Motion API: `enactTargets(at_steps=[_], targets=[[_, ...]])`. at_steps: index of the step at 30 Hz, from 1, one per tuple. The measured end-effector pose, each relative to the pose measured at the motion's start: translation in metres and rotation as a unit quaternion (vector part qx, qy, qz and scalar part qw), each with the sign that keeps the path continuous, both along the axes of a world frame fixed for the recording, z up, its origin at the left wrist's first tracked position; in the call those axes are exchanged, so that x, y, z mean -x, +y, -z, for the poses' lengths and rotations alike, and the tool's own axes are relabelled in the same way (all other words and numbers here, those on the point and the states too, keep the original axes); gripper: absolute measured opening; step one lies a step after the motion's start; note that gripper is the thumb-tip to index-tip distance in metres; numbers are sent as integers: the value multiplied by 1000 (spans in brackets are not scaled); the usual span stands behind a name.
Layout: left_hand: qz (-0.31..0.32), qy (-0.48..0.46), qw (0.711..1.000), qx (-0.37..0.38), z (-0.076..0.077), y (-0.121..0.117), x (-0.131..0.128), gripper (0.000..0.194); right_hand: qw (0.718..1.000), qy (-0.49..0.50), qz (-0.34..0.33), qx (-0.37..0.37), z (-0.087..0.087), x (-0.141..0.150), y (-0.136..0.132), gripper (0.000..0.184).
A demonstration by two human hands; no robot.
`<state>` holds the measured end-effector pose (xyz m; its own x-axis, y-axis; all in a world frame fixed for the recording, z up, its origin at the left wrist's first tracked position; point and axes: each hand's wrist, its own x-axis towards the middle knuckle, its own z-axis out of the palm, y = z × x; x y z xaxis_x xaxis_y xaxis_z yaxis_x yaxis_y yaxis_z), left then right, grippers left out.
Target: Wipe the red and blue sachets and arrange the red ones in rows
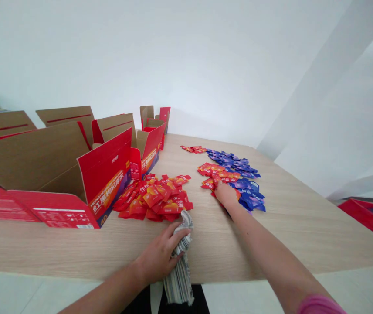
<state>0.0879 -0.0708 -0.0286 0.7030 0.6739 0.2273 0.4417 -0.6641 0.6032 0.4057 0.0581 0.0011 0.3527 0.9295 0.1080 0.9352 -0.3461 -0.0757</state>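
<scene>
Red sachets (152, 198) heaped on wood-grain counter (281, 218), just beside open red carton (104, 174), more cartons (114, 126) behind it. Left hand (162, 255) curled closed around striped cloth (180, 270), cloth draped over counter edge, hand near heap's front. Right hand (225, 194), pink sleeve (317, 304) at arm, reaches onto second spread, fingers down among red packets (215, 172) beside blue sachets (239, 168); pinching or just pressing, cannot tell. Small red cluster (193, 149) lies farther along.
</scene>
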Motion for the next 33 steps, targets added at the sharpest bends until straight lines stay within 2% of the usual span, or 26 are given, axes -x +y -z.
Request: enactTargets(at_steps=[3, 5, 7, 8, 9, 11, 13, 14, 15, 17, 19, 21, 23, 25, 27, 29, 31, 33], targets=[[1, -13, 1000, -12, 3, 0, 0, 61, 999, -28, -6, -18, -12, 4, -10, 37], [-16, -47, 998, -47, 4, -2, 4, 60, 998, -44, -25, -44, -21, 6, -26, 43], [-56, -107, 987, -101, -1, -8, 10, 59, 985, -77, -109, -105, -26, 13, -51, 46], [-83, -145, 977, -130, -7, -11, 12, 58, 967, -100, -177, -152, -27, 19, -66, 45], [-109, -181, 965, -156, -16, -16, 14, 58, 936, -125, -256, -205, -27, 27, -83, 43], [-144, -233, 944, -186, -40, -23, 14, 59, 854, -157, -402, -293, -30, 48, -117, 37], [-114, -228, 950, -182, -63, -25, 8, 59, 794, -149, -503, -308, -39, 70, -148, 32], [-80, -205, 962, -163, -71, -23, 4, 56, 774, -139, -533, -312, -45, 79, -161, 30], [-53, -186, 971, -137, -75, -21, -1, 55, 767, -128, -547, -311, -53, 86, -171, 29], [-20, -140, 988, -69, -71, -15, -6, 54, 776, -96, -539, -314, -68, 89, -186, 32], [-21, -102, 994, -13, -57, -12, -4, 53, 807, -47, -493, -323, -79, 83, -195, 37], [-36, -85, 996, -7, -43, -17, 2, 52, 843, 14, -414, -342, -81, 76, -198, 39], [-46, -116, 989, -80, -36, -28, 9, 54, 880, 83, -308, -351, -76, 78, -197, 36], [-18, -139, 970, -200, -38, -40, 12, 59, 903, 189, -233, -309, -71, 91, -193, 33], [4, -102, 950, -295, -46, -43, 13, 64, 897, 322, -225, -203, -68, 110, -191, 34], [-47, -36, 947, -315, -54, -34, 16, 66, 870, 418, -240, -102, -71, 126, -194, 35], [-149, -3, 948, -282, -57, -17, 26, 61, 859, 451, -228, -78, -78, 132, -200, 35], [-225, -16, 940, -255, -54, 0, 45, 53, 868, 439, -199, -121, -85, 128, -203, 34]])
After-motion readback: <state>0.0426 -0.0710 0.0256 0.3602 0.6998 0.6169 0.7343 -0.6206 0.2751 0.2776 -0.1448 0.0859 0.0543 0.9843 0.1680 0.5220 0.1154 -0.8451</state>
